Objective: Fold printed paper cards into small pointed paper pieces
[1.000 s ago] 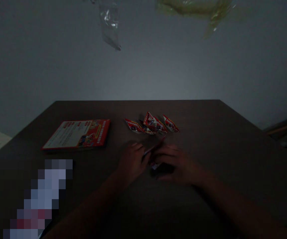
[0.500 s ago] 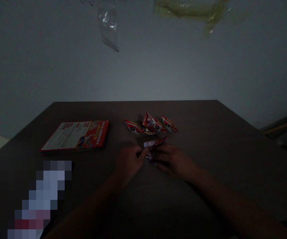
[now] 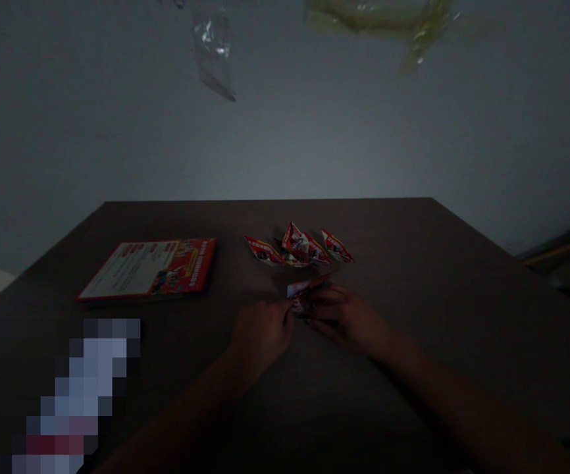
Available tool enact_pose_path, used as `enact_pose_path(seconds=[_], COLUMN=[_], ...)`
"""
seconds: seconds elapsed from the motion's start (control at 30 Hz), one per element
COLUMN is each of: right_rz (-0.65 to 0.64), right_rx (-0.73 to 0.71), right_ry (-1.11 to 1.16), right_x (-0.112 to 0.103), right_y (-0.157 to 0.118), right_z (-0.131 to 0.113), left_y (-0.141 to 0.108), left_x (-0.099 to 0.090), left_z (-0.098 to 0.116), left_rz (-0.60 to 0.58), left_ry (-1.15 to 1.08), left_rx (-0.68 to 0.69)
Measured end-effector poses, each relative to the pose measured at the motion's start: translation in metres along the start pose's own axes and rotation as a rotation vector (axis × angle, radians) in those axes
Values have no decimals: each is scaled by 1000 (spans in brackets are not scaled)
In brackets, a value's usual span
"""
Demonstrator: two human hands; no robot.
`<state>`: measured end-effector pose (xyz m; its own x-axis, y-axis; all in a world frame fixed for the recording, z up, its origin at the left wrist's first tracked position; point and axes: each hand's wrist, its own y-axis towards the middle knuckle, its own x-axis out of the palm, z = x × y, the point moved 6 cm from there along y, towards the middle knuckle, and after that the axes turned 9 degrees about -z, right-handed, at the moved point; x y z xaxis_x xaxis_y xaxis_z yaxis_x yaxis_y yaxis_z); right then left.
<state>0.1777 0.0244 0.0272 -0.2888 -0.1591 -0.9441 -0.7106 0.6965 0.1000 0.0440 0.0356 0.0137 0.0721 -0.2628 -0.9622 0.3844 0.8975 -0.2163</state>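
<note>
- Head view, dimly lit: pale wall (image 3: 285, 148) across the upper half.
- Dark brown table (image 3: 443, 283) below, far edge near the wall.
- Right hand (image 3: 361, 324), with bare forearm reaching in from lower right; fingers bent over the right side of a small printed piece, gripping it.
- Left hand (image 3: 260, 332), with bare forearm from lower left; knuckles up, thumb and fingers curled closed on the near left edge of the same piece.
- Pixelated strip (image 3: 85, 382) at lower left, pale with reddish patches, details hidden.
- Flat red-and-white booklet or box (image 3: 139, 266) lying at left on the table, beyond the strip.
- Yellowish tape (image 3: 374, 18) stuck high on the wall; clear plastic (image 3: 214, 49) to its left.
- Cluster of red printed pieces (image 3: 295, 245), folded and pointed, lying beyond the hands.
- Small printed piece (image 3: 303, 288), folded, between both hands near mid-table, just nearer than the cluster; cannot tell whether touching the tabletop.
</note>
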Motion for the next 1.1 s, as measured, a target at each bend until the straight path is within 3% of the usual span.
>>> enact_pose_path(seconds=[0.47, 0.93, 1.0, 1.1], right_rz=[42, 115, 127, 161], right_rx=[35, 215, 238, 261], right_ry=[86, 329, 352, 382], right_x=[-4, 4, 5, 5], right_y=[0, 2, 2, 1], right_z=[3, 27, 29, 31], left_y=[-5, 0, -1, -7], left_x=[-5, -1, -1, -5], left_z=[3, -4, -2, 13], left_rz=[2, 89, 110, 173], left_ry=[52, 40, 6, -55], left_rx=[-48, -37, -8, 173])
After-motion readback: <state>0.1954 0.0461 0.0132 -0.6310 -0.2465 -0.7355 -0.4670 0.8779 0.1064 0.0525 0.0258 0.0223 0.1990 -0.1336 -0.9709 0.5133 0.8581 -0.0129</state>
